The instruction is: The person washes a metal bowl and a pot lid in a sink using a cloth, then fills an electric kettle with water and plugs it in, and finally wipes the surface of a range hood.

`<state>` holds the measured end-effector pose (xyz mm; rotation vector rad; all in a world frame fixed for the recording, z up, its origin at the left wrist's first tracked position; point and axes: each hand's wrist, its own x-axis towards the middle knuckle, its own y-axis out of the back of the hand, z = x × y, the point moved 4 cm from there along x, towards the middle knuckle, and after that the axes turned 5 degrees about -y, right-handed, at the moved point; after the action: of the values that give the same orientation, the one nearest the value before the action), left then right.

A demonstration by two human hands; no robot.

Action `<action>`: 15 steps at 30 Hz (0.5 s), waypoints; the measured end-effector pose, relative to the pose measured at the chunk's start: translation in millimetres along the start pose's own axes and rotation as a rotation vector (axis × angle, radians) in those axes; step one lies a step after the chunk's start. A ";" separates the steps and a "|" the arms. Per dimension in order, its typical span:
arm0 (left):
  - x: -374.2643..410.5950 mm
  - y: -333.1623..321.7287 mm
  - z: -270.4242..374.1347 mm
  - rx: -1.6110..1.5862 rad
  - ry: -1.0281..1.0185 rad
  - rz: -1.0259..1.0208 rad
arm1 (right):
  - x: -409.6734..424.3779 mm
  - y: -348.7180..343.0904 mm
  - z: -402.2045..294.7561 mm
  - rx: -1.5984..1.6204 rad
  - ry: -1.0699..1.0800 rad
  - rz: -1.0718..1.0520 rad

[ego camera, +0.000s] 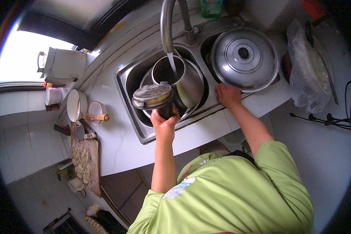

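Note:
My left hand (164, 121) grips the black handle of a stainless-steel electric kettle (190, 92). The kettle's hinged lid (152, 95) is flipped up over the handle. From the curved faucet (166, 29), a stream of water (172, 62) runs into the kettle's mouth. Beneath the kettle, a round metal basin (146, 80) sits in the left bowl of the sink (123, 84). My right hand (228, 95) rests with curled fingers at the sink's front edge, against or close to the rim of a large domed metal pot lid (226, 63). Its fingertips are hidden.
Left on the counter are a white bowl (73, 101) with chopsticks, a smaller bowl (96, 108), a bamboo brush (96, 117) and a cutting board (96, 163) bearing pale slices. A plastic bag (298, 73) lies right of the sink. A green bottle (211, 8) stands behind.

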<state>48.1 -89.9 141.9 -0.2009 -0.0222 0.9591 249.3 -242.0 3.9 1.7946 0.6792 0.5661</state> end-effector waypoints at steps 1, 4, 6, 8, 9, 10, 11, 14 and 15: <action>-0.4 0.3 0.0 0.036 -0.014 0.003 | 0.7 -2.3 1.0 -0.006 -0.010 -0.019; -4.6 -9.3 9.6 0.067 -0.016 -0.011 | -0.1 -5.3 3.8 0.019 -0.043 -0.036; -6.7 -10.6 7.4 0.078 -0.025 -0.015 | -0.8 -3.8 2.8 0.032 -0.052 -0.028; -9.1 -12.3 5.9 0.068 -0.024 -0.008 | -1.2 -0.1 1.0 0.024 -0.048 -0.014; -9.4 -14.4 5.9 0.051 -0.022 0.000 | -0.4 1.4 0.9 0.031 -0.034 0.001; -9.7 -16.4 5.6 0.035 -0.020 0.009 | 0.3 2.6 0.9 0.038 -0.021 0.017; -10.5 -17.9 4.5 0.021 -0.014 0.014 | 0.9 3.7 1.2 0.045 -0.008 0.034; -12.8 -18.4 1.0 0.027 -0.026 0.030 | 0.8 4.3 0.9 0.079 0.015 0.088; -13.0 -17.2 -1.3 0.059 -0.046 0.032 | -0.2 4.8 0.4 0.073 0.014 0.096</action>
<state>54.7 -110.3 144.6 -0.1248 -0.0331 0.9952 250.2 -243.7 8.3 1.9010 0.6326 0.6254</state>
